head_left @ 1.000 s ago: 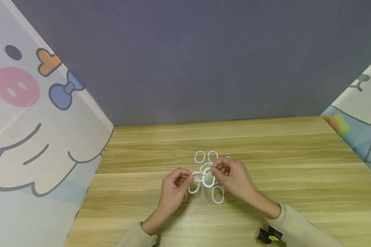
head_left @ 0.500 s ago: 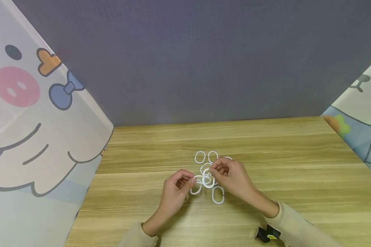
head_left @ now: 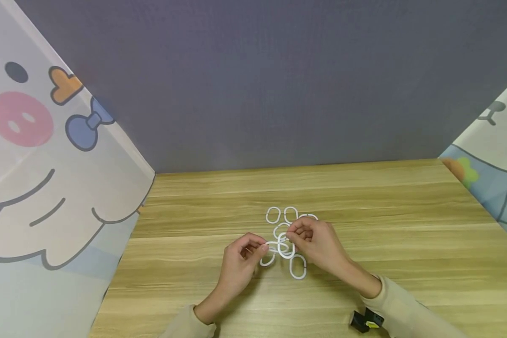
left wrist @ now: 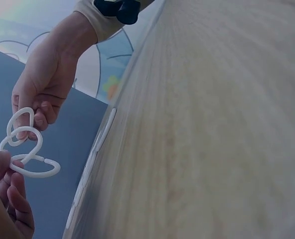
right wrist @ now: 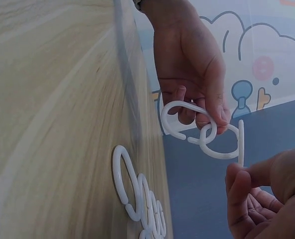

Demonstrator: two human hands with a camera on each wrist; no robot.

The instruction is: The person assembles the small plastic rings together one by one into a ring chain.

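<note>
My left hand point(head_left: 238, 263) pinches a white oval shower curtain ring point(right wrist: 187, 104) between thumb and fingertip; a small split shows in its side. That ring is linked through a second white ring point(right wrist: 220, 155). My right hand point(head_left: 323, 239) pinches a third ring point(right wrist: 240, 142), seen edge-on in the right wrist view and overlapping the second. The three are held above the table. Below and around the hands, more of the same rings lie flat, such as a near ring point(head_left: 297, 278) and a far ring point(head_left: 273, 222). My right fingers hide part of the farther rings.
The wood-grain table point(head_left: 186, 197) meets a dark grey panel point(head_left: 295, 94) at the back. Cartoon-printed panels point(head_left: 67, 188) stand at both sides. A small black device point(head_left: 359, 321) shows beside the right sleeve point(head_left: 405, 305).
My left hand has shifted slightly right, toward the right hand, and its ring has come nearer the others and looks flatter. The right hand has barely moved.
</note>
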